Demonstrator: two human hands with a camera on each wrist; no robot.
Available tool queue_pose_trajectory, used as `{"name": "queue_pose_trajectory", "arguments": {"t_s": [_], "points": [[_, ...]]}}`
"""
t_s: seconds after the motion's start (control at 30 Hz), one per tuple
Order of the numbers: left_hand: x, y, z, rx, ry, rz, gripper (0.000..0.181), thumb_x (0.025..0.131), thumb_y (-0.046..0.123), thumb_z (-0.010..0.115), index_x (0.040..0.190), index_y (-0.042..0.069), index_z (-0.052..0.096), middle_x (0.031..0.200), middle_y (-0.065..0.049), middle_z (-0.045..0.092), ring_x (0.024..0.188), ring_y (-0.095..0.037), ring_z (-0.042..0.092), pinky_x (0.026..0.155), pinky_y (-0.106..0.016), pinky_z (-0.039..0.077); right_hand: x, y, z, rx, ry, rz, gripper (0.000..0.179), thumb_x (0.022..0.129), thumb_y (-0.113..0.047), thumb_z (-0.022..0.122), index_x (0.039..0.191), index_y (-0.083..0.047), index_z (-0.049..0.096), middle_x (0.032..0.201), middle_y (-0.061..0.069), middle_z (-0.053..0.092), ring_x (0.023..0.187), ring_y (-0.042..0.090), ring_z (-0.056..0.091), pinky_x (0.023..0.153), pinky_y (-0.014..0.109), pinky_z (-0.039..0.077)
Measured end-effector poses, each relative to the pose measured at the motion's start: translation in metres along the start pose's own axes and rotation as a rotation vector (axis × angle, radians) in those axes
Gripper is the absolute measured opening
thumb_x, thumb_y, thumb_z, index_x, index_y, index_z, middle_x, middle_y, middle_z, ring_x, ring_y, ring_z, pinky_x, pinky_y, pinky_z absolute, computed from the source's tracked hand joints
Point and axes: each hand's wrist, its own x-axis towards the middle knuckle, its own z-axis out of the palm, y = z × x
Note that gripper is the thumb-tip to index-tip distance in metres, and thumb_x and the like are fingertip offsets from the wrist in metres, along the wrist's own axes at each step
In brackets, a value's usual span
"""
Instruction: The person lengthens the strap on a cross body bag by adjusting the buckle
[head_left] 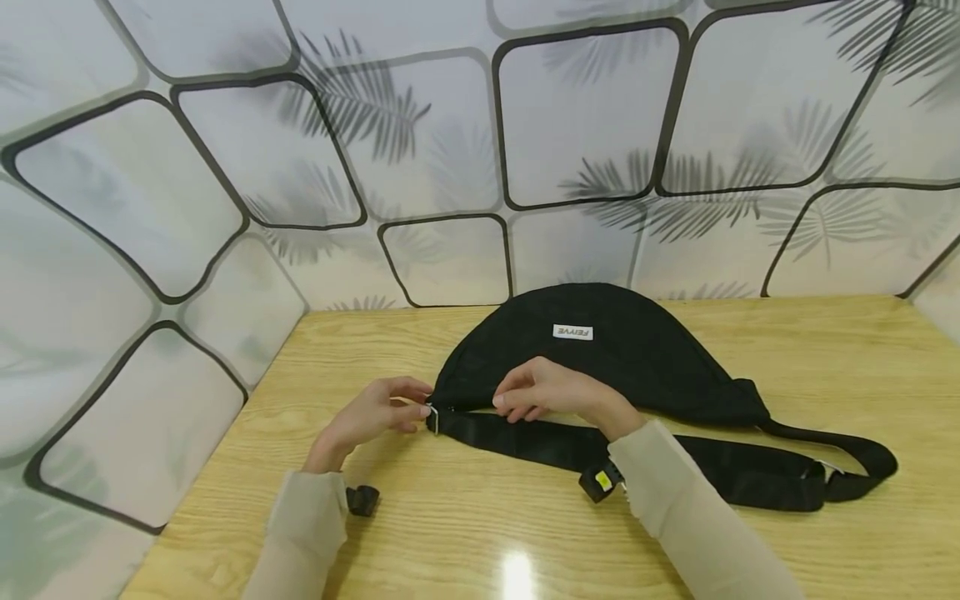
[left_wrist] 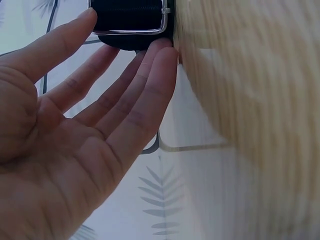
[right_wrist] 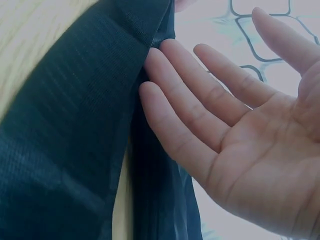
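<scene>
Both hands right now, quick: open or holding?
Left hand: open, relaxed, fingertips at the metal buckle.
Right hand: open, holding nothing, fingertips by the black strap.

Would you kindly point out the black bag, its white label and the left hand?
Black bag (head_left: 637,367): head view, labelled panel.
White label (head_left: 573,332): head view, printed face.
Left hand (left_wrist: 80,145): left wrist view, palm.

- Bag (head_left: 637,358) on the desk (head_left: 420,542), backdrop (head_left: 577,125) behind it
- Strap (head_left: 517,437) before the bag, looping out to its right
- Buckle (head_left: 436,420) at the strap's left end

Leaf-patterned walls (head_left: 577,125), yellowish wooden tabletop (head_left: 450,525), bright glare (head_left: 517,577)
</scene>
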Motion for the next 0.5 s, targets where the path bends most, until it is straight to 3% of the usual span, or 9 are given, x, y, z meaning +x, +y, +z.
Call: {"name": "queue_pose_trajectory", "arguments": {"t_s": [0.37,0.5], "points": [[0.0038,0.0023,0.0049,0.004,0.034,-0.035,0.037,0.101,0.008,0.061,0.132,-0.012,0.056,0.131,-0.031,0.054,0.089,-0.029,0.070,0.075,-0.041,0.059,0.0055,0.0033,0.0064,0.032,0.029,0.040,0.029,0.101,-0.023,0.063,0.113,0.003,0.070,0.104,0.011,0.069,0.094,0.024,0.069,0.085,0.040,0.056],[0.0043,0.0033,0.0066,0.020,0.049,-0.029,0.037,0.101,0.010,0.062,0.132,-0.010,0.057,0.121,-0.026,0.061,0.083,-0.025,0.069,0.072,-0.039,0.059,0.0077,0.0040,0.0085,0.041,0.037,0.052,0.028,0.101,-0.024,0.064,0.112,0.001,0.070,0.102,0.010,0.069,0.092,0.022,0.068,0.084,0.039,0.056]]}}
